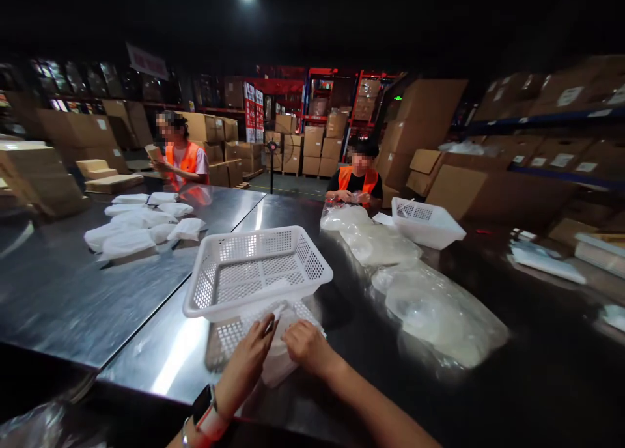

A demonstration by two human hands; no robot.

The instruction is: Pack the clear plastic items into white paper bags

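My left hand (251, 350), with a watch on its wrist, is at the left side of a soft white bag (279, 368), its fingers closed on the bag's upper edge. On the opposite side my right hand (307, 347) pinches the same bag with curled fingers. The bag hangs or lies at the near side of a white perforated plastic basket (258, 310), low over the steel table; whether it rests on the table I cannot tell. No items show inside the basket. My hands partly cover the bag's top.
Several wrapped white packets (129, 243) lie on the left of the steel table (146, 305). Large clear bags (430, 305) of white items spread to the right, near a second white basket (430, 226). Two people in orange vests work across the table, before stacked cartons.
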